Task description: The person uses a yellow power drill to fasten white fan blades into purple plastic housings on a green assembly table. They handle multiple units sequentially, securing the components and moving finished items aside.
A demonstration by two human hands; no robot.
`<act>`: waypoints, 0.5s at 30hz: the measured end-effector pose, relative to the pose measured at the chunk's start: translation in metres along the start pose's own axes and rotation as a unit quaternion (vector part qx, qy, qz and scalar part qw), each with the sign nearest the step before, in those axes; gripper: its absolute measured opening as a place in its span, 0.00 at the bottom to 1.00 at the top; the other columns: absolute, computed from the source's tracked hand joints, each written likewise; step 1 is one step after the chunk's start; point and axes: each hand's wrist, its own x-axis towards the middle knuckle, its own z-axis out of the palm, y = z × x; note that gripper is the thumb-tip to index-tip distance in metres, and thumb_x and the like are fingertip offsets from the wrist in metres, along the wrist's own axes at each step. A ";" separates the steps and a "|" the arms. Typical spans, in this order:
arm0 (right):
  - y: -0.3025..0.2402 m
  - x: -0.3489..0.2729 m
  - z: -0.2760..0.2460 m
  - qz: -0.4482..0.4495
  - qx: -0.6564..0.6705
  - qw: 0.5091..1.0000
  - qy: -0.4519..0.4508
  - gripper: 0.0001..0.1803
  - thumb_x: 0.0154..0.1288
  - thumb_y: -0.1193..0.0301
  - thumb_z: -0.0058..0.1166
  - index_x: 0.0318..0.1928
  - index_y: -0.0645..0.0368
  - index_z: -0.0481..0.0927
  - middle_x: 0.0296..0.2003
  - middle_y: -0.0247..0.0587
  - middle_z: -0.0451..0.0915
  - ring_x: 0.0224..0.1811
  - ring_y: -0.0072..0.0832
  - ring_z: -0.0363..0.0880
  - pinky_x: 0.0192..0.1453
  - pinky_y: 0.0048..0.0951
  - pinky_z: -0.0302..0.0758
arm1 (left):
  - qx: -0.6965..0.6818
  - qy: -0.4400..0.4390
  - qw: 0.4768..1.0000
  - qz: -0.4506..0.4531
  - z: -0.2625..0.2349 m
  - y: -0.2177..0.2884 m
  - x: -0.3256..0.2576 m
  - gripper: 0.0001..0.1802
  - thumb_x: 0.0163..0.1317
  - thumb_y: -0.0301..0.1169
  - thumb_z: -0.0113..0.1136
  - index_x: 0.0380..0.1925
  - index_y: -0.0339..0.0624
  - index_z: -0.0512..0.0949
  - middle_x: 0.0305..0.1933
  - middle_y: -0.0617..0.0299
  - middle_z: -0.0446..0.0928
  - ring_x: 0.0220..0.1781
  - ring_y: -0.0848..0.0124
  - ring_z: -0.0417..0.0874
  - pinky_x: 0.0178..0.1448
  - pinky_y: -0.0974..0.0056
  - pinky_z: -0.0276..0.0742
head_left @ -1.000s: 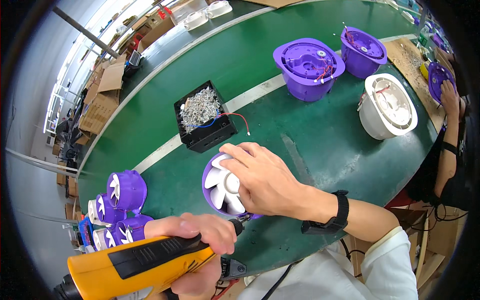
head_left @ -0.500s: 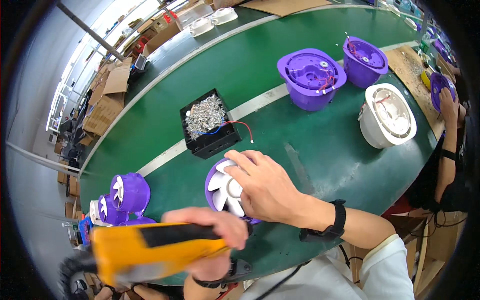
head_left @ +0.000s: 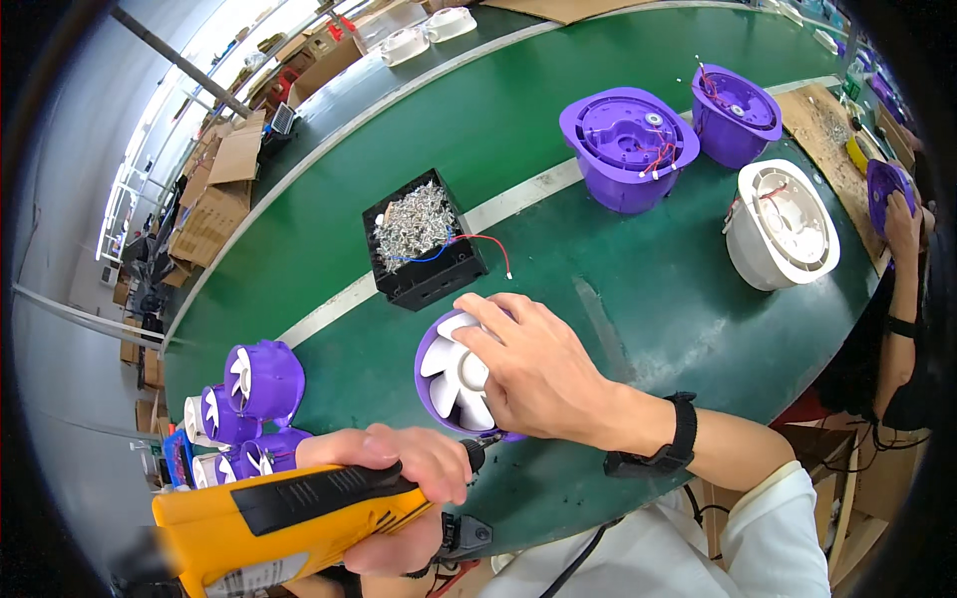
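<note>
My left hand (head_left: pixel 409 478) is wrapped round a yellow electric screwdriver (head_left: pixel 279 528) with a black grip patch. Its dark tip (head_left: pixel 478 450) points right, at the near edge of a purple fan housing (head_left: pixel 425 384) with white blades (head_left: pixel 444 394). Whether the bit touches the housing or a screw, I cannot tell. My right hand (head_left: pixel 543 369) lies over the housing's right side and grips it, fingers reaching across the far rim and hiding part of the fan. Just beyond stands a black box of screws (head_left: pixel 414 224), a red and a blue wire trailing over its edge.
Several fan housings (head_left: pixel 264 384) are grouped at the left. Two purple appliance bases (head_left: pixel 628 149) and a white base (head_left: pixel 783 229) stand at the right on the green table (head_left: pixel 538 264). A co-worker's hand (head_left: pixel 902 224) holds a purple part at far right. Cardboard boxes (head_left: pixel 214 214) are beyond.
The screwdriver has swung so its tip comes to the near edge of the fan housing; its rear end is lower. My right hand stays on the housing. The view has shifted slightly.
</note>
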 end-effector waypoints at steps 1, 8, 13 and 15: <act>0.000 0.000 0.000 -0.001 0.001 1.000 0.000 0.24 0.44 0.80 0.51 0.48 0.64 0.74 0.55 0.50 0.69 0.52 0.49 0.70 0.54 0.44 0.71 | -0.009 -0.002 1.000 0.009 -0.001 -0.001 -0.001 0.38 0.59 0.67 0.46 0.47 0.42 0.61 0.17 0.61 0.69 0.09 0.71 0.66 0.15 0.66 0.67; -0.001 0.000 0.002 -0.003 0.003 1.000 0.001 0.24 0.43 0.80 0.50 0.48 0.65 0.74 0.56 0.51 0.69 0.52 0.49 0.71 0.54 0.44 0.72 | 0.011 -0.004 1.000 -0.022 0.006 0.001 -0.002 0.38 0.58 0.67 0.47 0.47 0.43 0.61 0.16 0.61 0.68 0.09 0.71 0.65 0.15 0.66 0.67; -0.001 -0.001 0.002 -0.002 -0.009 1.000 0.013 0.24 0.43 0.81 0.50 0.47 0.65 0.74 0.55 0.50 0.69 0.51 0.49 0.71 0.53 0.44 0.72 | 0.010 -0.043 0.999 -0.023 0.004 -0.002 0.001 0.39 0.57 0.68 0.47 0.48 0.43 0.60 0.16 0.63 0.68 0.09 0.71 0.65 0.15 0.66 0.67; -0.004 0.001 0.002 -0.003 -0.007 1.000 0.011 0.24 0.43 0.81 0.50 0.47 0.65 0.75 0.55 0.50 0.69 0.51 0.48 0.71 0.53 0.44 0.72 | 0.018 -0.017 0.999 -0.026 0.004 0.001 -0.002 0.39 0.57 0.69 0.47 0.48 0.43 0.60 0.16 0.63 0.67 0.09 0.71 0.65 0.15 0.67 0.66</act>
